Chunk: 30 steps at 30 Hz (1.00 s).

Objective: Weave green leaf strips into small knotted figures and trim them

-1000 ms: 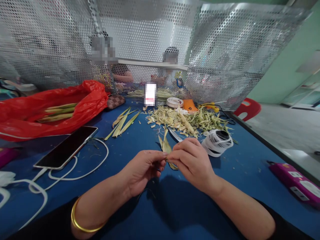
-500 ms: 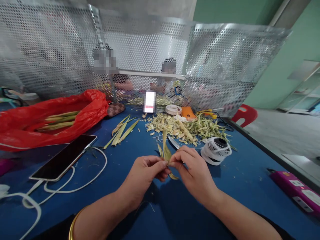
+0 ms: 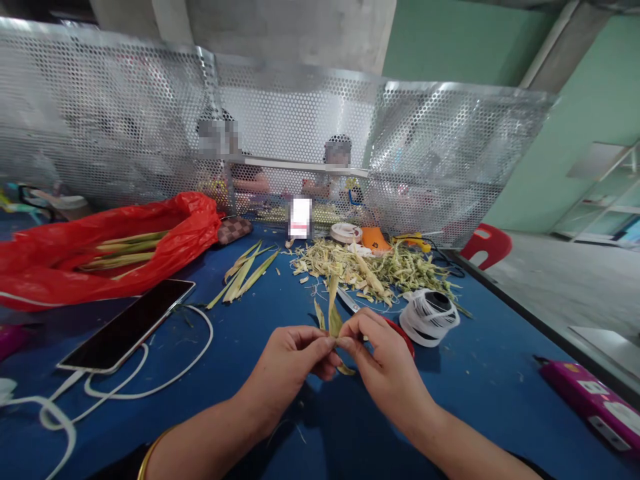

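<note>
Between my two hands are some dried leaf strips (image 3: 335,323), pale green and yellowish, that look like corn husk. My left hand (image 3: 297,353) pinches their lower part between thumb and fingers. Fingertips of my right hand (image 3: 381,350) meet the left thumb and pinch the same strips from the right. One strip stands upright and a short end hangs below the fingers. Just beyond the right hand lie scissors (image 3: 349,301), blades pointing away, their red handle partly hidden. A spool of white thread (image 3: 430,319) stands to the right.
Husk scraps (image 3: 345,267) are heaped ahead. Several loose husk strips (image 3: 245,272) lie to the left, near a red plastic bag (image 3: 193,220) with more inside. A cabled phone (image 3: 130,327) lies at left, a purple box (image 3: 590,400) at right. Behind a perforated screen (image 3: 295,113) people sit.
The view has tilted up a little, so everything sits lower. My hands keep their pinch on the strips with hardly any shift, and more of the scissors' red handle shows.
</note>
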Motion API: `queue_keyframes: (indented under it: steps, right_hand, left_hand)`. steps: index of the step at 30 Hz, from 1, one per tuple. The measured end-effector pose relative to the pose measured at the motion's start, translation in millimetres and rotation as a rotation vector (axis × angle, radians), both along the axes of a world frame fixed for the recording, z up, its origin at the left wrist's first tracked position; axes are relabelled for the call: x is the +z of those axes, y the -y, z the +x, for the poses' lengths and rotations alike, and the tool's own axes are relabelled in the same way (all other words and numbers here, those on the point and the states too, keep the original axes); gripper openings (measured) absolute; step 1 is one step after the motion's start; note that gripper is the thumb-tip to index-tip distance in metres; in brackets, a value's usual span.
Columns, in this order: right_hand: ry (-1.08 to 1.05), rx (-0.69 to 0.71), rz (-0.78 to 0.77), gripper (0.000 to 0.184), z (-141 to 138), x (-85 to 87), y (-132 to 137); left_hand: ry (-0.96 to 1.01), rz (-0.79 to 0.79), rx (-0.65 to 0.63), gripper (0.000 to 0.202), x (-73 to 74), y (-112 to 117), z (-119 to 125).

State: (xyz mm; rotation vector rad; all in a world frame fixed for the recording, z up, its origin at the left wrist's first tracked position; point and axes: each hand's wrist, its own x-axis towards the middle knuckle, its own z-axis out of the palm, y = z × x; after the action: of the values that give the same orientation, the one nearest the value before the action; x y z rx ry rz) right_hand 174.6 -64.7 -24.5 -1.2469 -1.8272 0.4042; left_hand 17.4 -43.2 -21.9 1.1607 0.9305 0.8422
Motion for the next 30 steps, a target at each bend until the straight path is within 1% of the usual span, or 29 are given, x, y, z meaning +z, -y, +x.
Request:
queue_keyframes:
  steps: [6, 8, 9, 10, 12, 14, 15, 17, 19, 24, 27, 30]
  right_hand:
    - [-0.091, -0.02, -0.041, 0.018, -3.7, -6.1, 0.9]
    - [-0.163, -0.061, -0.07, 0.011, -4.9, -7.2, 0.6]
    - [-0.21, -0.082, -0.093, 0.005, -5.4, -7.0, 0.3]
    - [-0.259, -0.094, -0.126, 0.005, -5.8, -6.3, -0.1]
    - [-0.342, -0.079, -0.224, 0.014, -6.2, -4.1, -0.8]
    - [-0.369, -0.041, -0.311, 0.012, -6.3, -1.8, -1.4]
    - [-0.366, -0.036, -0.322, 0.013, -6.3, -1.0, -1.5]
    - [-0.345, -0.048, -0.282, 0.02, -6.3, -0.3, -1.5]
    - [-0.322, -0.057, -0.215, 0.023, -6.4, -0.4, -1.3]
    - [-0.269, -0.069, -0.141, 0.022, -6.1, -0.8, -1.0]
    - [-0.263, -0.085, -0.101, 0.021, -5.4, -0.3, -1.5]
    - [-0.272, -0.089, -0.094, 0.023, -5.3, 0.1, -1.9]
  left_hand:
    - [0.018, -0.033, -0.012, 0.025, -0.3, 1.2, 0.2]
    - [0.034, -0.03, -0.019, 0.024, -0.8, 0.7, -0.1]
    - [0.042, -0.029, -0.02, 0.023, -0.9, 0.5, -0.3]
    - [0.048, -0.026, -0.021, 0.023, -0.8, 0.2, -0.6]
    - [0.052, -0.023, -0.019, 0.023, -0.1, -0.1, -1.1]
    - [0.044, -0.025, -0.015, 0.023, 0.9, -0.3, -1.7]
    - [0.036, -0.029, -0.016, 0.023, 1.5, -0.3, -1.8]
    - [0.026, -0.038, -0.016, 0.022, 2.6, -0.3, -1.7]
    - [0.02, -0.048, -0.013, 0.02, 3.7, 0.2, -1.2]
    - [0.018, -0.076, 0.015, 0.021, 6.0, 1.6, -0.1]
    - [0.037, -0.077, 0.003, 0.024, 6.3, 1.7, -0.6]
    - [0.002, -0.043, -0.006, 0.019, 5.7, 1.8, -0.5]
